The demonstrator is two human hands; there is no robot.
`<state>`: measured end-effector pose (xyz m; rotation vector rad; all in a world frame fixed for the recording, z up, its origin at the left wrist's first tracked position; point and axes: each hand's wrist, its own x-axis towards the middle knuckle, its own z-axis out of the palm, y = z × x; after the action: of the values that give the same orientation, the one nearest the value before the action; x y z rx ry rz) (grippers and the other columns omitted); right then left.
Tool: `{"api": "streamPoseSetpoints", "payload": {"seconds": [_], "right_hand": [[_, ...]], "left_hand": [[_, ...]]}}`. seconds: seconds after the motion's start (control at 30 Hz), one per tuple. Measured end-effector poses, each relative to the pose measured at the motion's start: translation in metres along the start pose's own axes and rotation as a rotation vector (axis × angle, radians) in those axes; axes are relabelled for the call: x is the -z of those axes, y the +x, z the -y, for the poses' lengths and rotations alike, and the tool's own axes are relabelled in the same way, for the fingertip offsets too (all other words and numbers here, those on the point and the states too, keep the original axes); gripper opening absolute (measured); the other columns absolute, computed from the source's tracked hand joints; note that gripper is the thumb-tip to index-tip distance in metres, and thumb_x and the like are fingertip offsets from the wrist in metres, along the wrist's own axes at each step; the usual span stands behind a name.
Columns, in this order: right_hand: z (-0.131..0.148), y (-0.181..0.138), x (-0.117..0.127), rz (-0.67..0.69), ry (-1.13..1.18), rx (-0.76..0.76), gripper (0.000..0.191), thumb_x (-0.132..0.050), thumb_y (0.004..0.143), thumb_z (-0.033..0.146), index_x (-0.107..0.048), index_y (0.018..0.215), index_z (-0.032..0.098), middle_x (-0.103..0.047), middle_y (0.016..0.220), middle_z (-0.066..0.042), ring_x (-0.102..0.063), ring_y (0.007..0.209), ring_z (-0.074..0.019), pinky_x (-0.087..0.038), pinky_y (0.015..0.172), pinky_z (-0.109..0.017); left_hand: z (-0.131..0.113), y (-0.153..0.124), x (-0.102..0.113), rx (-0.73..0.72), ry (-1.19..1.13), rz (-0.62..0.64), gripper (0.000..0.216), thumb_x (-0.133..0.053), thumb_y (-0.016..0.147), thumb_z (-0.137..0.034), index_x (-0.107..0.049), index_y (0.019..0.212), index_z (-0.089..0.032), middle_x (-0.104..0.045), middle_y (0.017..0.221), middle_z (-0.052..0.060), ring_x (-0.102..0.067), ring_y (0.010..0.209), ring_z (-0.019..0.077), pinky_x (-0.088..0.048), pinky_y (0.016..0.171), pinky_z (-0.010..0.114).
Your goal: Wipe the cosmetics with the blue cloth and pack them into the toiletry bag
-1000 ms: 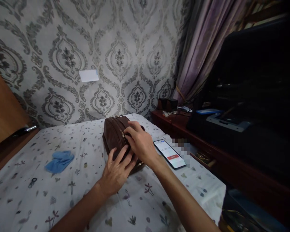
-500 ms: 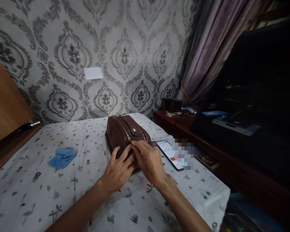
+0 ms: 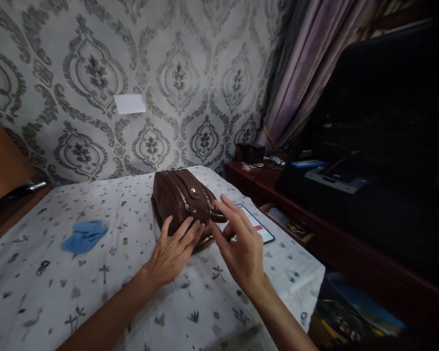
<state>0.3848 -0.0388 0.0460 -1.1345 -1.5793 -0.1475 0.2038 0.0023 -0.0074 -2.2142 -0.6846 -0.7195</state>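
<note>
A brown leather-look bag [image 3: 170, 200] with gold zips and a snap-buttoned tab lies on the patterned white sheet. My left hand [image 3: 175, 248] rests flat on its near end, fingers spread. Beside the bag's near right corner is my right hand [image 3: 239, 241], thumb and fingers apart, close to a short brown strap [image 3: 217, 218]. Whether the fingertips touch that strap I cannot tell. Partly behind the right hand lies a phone [image 3: 265, 234] with a lit screen.
A crumpled blue cloth [image 3: 84, 236] lies on the sheet [image 3: 139, 302] at left. On the right stands a dark red desk [image 3: 241, 178] with an open drawer [image 3: 290, 226] and a large black object [image 3: 351, 122]. A wooden panel [image 3: 3, 161] is at far left.
My right hand has come away from the zip, moved right and opened its pinch. My left hand stays on the bag. The view has shifted slightly to the right.
</note>
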Motion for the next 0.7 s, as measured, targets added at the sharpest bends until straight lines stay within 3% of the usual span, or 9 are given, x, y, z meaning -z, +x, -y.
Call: {"api": "streamPoseSetpoints", "payload": {"seconds": [0.1,0.23,0.37,0.5,0.57,0.63,0.7], "right_hand": [[-0.016,-0.002,0.006,0.050,0.038,-0.064,0.045,-0.063,0.092,0.024,-0.056,0.136,0.027,-0.056,0.142,-0.014,-0.059,0.058,-0.0088,-0.059,0.065,-0.029],[-0.038,-0.003,0.001,0.129,0.174,-0.086,0.046,-0.064,0.090,0.024,-0.057,0.135,0.025,-0.057,0.134,-0.012,-0.063,0.068,-0.0119,-0.059,0.079,-0.035],[-0.052,-0.004,-0.008,0.030,0.215,-0.122,0.044,-0.065,0.086,0.021,-0.060,0.130,0.024,-0.058,0.130,-0.011,-0.058,0.062,-0.0092,-0.057,0.075,-0.034],[-0.056,-0.004,-0.017,-0.042,0.245,-0.236,0.028,-0.064,0.086,0.026,-0.069,0.114,0.021,-0.067,0.098,-0.005,-0.051,0.055,-0.0100,-0.051,0.060,-0.028],[-0.053,-0.002,-0.022,-0.043,0.316,-0.253,0.019,-0.063,0.088,0.029,-0.073,0.102,0.021,-0.068,0.086,-0.004,-0.056,0.063,-0.0134,-0.048,0.059,-0.027],[-0.049,0.003,-0.025,-0.052,0.407,-0.241,0.016,-0.063,0.088,0.029,-0.075,0.094,0.022,-0.070,0.088,-0.005,-0.062,0.075,-0.0164,-0.048,0.062,-0.027],[-0.046,0.008,-0.028,-0.056,0.520,-0.288,0.016,-0.064,0.086,0.031,-0.075,0.092,0.022,-0.070,0.085,-0.004,-0.063,0.072,-0.0163,-0.047,0.061,-0.027]], "left_hand": [[-0.001,0.002,0.002,-0.022,-0.002,-0.007,0.042,-0.041,0.098,-0.012,-0.060,0.136,-0.015,-0.063,0.139,0.011,-0.035,0.146,0.0243,-0.008,0.123,0.059],[-0.001,0.004,0.004,-0.017,-0.017,-0.022,0.043,-0.039,0.099,-0.010,-0.060,0.135,-0.016,-0.065,0.136,0.009,-0.045,0.139,0.0226,-0.007,0.124,0.057],[-0.002,0.005,0.007,-0.011,-0.030,-0.035,0.044,-0.040,0.099,-0.009,-0.060,0.136,-0.019,-0.068,0.132,0.007,-0.052,0.131,0.0220,-0.005,0.125,0.056],[-0.005,0.004,0.006,0.004,-0.030,-0.034,0.042,-0.042,0.099,-0.010,-0.061,0.135,-0.018,-0.070,0.129,0.008,-0.054,0.129,0.0232,-0.006,0.125,0.057],[-0.006,0.004,0.004,0.008,-0.030,-0.042,0.041,-0.043,0.099,-0.011,-0.061,0.135,-0.017,-0.069,0.130,0.009,-0.053,0.130,0.0234,-0.006,0.125,0.057],[-0.007,0.004,0.003,0.012,-0.032,-0.048,0.041,-0.042,0.099,-0.011,-0.061,0.135,-0.017,-0.068,0.132,0.009,-0.053,0.131,0.0235,-0.007,0.125,0.057],[-0.007,0.004,0.002,0.015,-0.033,-0.048,0.041,-0.041,0.099,-0.011,-0.062,0.134,-0.016,-0.067,0.134,0.009,-0.052,0.132,0.0239,-0.007,0.125,0.057]]}}
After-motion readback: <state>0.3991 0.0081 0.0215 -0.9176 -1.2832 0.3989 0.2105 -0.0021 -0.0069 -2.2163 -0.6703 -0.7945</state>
